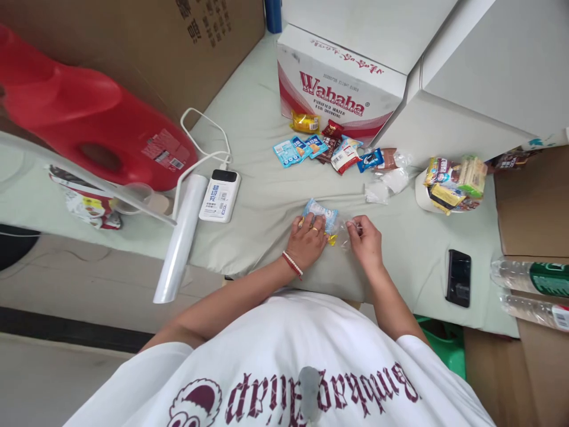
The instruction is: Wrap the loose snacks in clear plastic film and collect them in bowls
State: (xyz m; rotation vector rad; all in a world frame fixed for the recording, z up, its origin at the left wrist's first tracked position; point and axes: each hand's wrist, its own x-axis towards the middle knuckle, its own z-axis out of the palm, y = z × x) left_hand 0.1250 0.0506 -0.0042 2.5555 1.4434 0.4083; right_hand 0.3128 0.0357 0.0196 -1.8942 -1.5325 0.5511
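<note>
My left hand [307, 242] lies over a light-blue snack packet [328, 212], its fingers spread on top and pressing it to the table. A bit of yellow wrapper [331, 239] shows beside the fingers. My right hand [366, 242] pinches the edge of a clear plastic bag [342, 232] between thumb and fingers. The bag stretches from the right hand toward the packets under the left one. How much of the bag lies beneath my left palm is hidden.
Small wrapped snacks [347, 155] lie before a Wahaba-style water carton [338, 89]. Crumpled clear plastic [387, 185] and a white tub [425, 197] of snacks are right, with a phone [459, 277]. Leftward are a power bank [220, 196], a plastic roll [181, 240] and a red jug [102, 118].
</note>
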